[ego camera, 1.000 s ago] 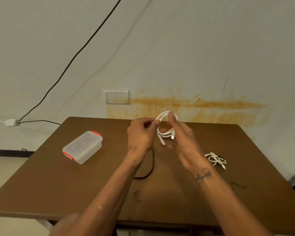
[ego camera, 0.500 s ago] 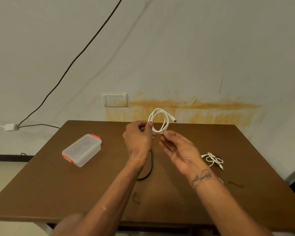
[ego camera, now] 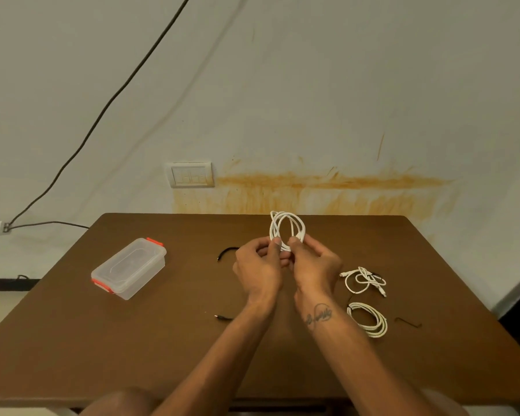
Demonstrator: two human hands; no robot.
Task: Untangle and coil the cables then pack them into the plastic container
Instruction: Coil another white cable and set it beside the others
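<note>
White cable coil [ego camera: 286,230] stands just above the fingertips, pinched at its base by the left hand [ego camera: 260,270] and right hand [ego camera: 314,270], fingers curled round it. Keep loops even; tuck the end before moving to the closed plastic container [ego camera: 129,267], well left.

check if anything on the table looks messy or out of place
One thing: the white cable bundle right of the hands lies in a loose tangle, with a dark strand through it, unlike the neat white coil nearer the person. The container sits closed on the table.
</note>
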